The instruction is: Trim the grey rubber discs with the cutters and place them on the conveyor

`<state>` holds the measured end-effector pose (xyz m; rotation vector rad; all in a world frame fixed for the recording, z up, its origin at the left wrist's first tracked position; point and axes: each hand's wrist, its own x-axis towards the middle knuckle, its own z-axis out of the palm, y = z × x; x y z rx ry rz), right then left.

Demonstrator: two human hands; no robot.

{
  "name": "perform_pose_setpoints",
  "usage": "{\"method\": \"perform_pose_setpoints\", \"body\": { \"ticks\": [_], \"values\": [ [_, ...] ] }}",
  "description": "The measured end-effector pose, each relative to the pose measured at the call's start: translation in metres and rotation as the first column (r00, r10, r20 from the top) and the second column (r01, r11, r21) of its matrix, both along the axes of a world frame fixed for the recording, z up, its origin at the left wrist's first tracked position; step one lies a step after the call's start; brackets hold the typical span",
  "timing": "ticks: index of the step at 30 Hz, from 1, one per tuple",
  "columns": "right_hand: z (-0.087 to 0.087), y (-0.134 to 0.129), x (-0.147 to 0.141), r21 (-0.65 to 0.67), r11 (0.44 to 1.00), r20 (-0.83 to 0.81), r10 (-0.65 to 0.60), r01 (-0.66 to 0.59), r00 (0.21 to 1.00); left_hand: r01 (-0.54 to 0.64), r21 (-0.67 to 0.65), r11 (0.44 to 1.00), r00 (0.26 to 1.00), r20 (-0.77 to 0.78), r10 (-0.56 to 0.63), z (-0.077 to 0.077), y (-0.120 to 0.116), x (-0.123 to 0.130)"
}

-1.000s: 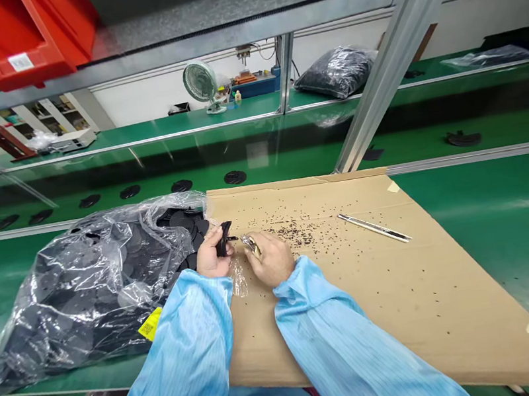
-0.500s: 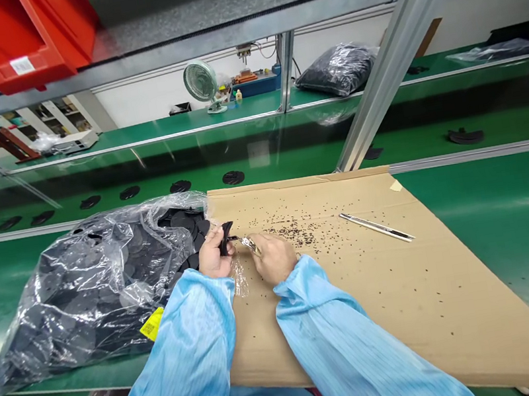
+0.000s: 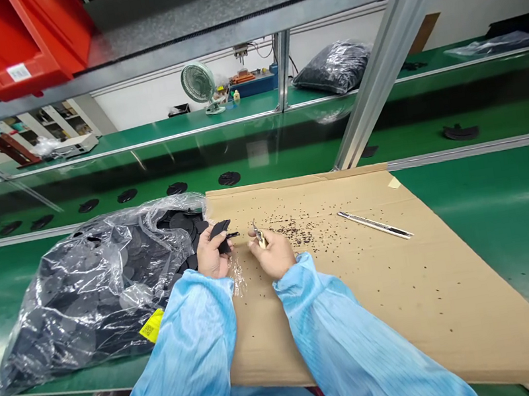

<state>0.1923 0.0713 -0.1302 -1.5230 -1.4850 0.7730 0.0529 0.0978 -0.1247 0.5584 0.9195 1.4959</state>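
My left hand (image 3: pixel 210 255) is closed on a black plastic part (image 3: pixel 220 229) with a curved flat face and a narrow tab sticking out to the right. Just right of it, my right hand (image 3: pixel 274 254) grips a pair of small nippers (image 3: pixel 260 236), jaws pointing up and away. A gap separates the nippers from the black part. Beneath both hands lies a cardboard sheet (image 3: pixel 361 303), strewn with tiny black bits (image 3: pixel 299 233) thickest right of my right hand. Against my left hand's side stands a clear plastic bag (image 3: pixel 83 293) full of similar black parts.
A utility knife (image 3: pixel 376 225) lies on the cardboard to the right. Several black parts (image 3: pixel 229 178) rest in a row on the green surface beyond. A metal post (image 3: pixel 374 67) rises behind the cardboard, and a red bin (image 3: pixel 19 46) overhangs at upper left.
My right hand has drawn the nippers back from the black part's tab and turned them upward. The black part has tilted in my left hand, showing more of its flat face.
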Motion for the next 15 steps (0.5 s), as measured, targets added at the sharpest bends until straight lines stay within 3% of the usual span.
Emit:
{"method": "perform_pose_setpoints", "body": {
  "ticks": [5, 10, 15],
  "values": [
    [0.0001, -0.0012, 0.0006, 0.034, 0.998, 0.036, -0.050, 0.049, 0.998, 0.007, 0.014, 1.000, 0.996, 0.094, -0.008, -0.0038, 0.0021, -0.0021],
    [-0.0021, -0.0044, -0.0012, 0.151, 0.988, 0.171, 0.008, -0.034, 0.985, 0.054, 0.048, 0.997, 0.983, 0.172, -0.062, -0.0037, 0.0022, -0.0043],
    [-0.0029, -0.0055, -0.0029, 0.165, 0.983, 0.251, 0.040, -0.083, 0.967, 0.145, 0.013, 0.989, 0.969, 0.199, -0.145, 0.0021, -0.0007, -0.0057]
  ]
}}
